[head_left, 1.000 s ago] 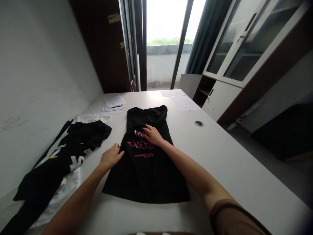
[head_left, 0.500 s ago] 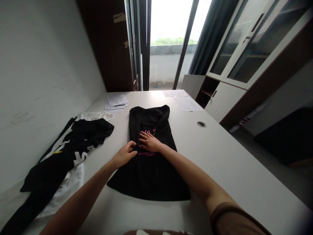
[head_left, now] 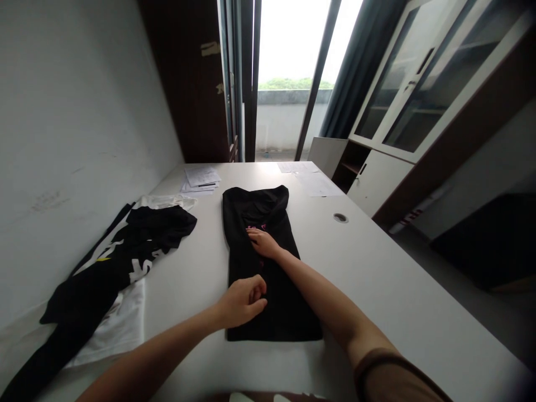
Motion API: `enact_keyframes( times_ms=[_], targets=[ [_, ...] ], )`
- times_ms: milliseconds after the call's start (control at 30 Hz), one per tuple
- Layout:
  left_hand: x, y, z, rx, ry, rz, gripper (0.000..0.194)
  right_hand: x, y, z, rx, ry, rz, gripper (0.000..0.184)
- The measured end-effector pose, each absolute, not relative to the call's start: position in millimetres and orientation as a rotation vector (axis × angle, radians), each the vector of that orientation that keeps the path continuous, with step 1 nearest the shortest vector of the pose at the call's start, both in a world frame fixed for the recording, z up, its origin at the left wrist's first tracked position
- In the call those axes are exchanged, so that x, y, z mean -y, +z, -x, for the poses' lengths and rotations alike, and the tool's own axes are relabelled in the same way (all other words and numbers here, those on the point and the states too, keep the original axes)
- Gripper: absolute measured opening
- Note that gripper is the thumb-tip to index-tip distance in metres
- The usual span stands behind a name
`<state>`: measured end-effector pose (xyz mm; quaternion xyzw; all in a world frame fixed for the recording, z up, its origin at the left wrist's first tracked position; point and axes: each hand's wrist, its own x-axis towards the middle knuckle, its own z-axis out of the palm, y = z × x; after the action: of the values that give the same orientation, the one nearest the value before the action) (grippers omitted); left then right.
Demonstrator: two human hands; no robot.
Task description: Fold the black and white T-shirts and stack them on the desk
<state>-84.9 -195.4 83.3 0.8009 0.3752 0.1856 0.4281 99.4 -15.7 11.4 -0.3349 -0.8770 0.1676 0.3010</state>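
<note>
A black T-shirt with pink lettering (head_left: 268, 290) lies lengthwise on the white table (head_left: 377, 279), its left side folded over so most of the print is covered. My right hand (head_left: 263, 243) rests flat on the middle of it, fingers stretched toward the left fold. My left hand (head_left: 245, 301) sits nearer me on the shirt's left part, fingers curled and pinching the folded edge of the fabric.
A heap of black and white garments (head_left: 113, 268) lies along the table's left side by the wall. Papers (head_left: 201, 178) and more sheets (head_left: 312, 181) lie at the far end. A cable hole (head_left: 340, 218) sits to the right. Cabinets stand at right.
The shirt's left side has been folded over toward the middle, hiding most of the pink print. My left hand moved from the left edge across and toward me; the right hand stayed pressing the centre.
</note>
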Motion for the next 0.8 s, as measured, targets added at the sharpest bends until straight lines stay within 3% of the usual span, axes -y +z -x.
enact_keyframes(
  times_ms=[67, 233, 433, 667, 800],
  targets=[
    [188.4, 93.3, 98.8, -0.926, 0.300, -2.246, 0.014, 15.3, 13.2, -102.4, 2.239, 0.523, 0.962, 0.036],
    [186.3, 90.1, 112.9, -0.823, -0.025, -2.570, 0.045, 14.7, 11.0, -104.2, 2.165, 0.575, 0.982, 0.045],
    [189.5, 77.0, 100.2, -0.785, -0.062, -2.712, 0.010, 11.6, 3.8, -103.2, 2.361, 0.421, 0.884, 0.027],
    [199.0, 75.2, 91.5, -0.755, 0.176, -2.432, 0.019, 13.7, 9.8, -103.7, 2.463, 0.398, 0.917, 0.030],
    [204.5, 69.7, 86.3, -0.710, 0.191, -2.455, 0.016, 15.8, 14.0, -105.2, 2.555, 0.372, 0.864, 0.043]
  ],
)
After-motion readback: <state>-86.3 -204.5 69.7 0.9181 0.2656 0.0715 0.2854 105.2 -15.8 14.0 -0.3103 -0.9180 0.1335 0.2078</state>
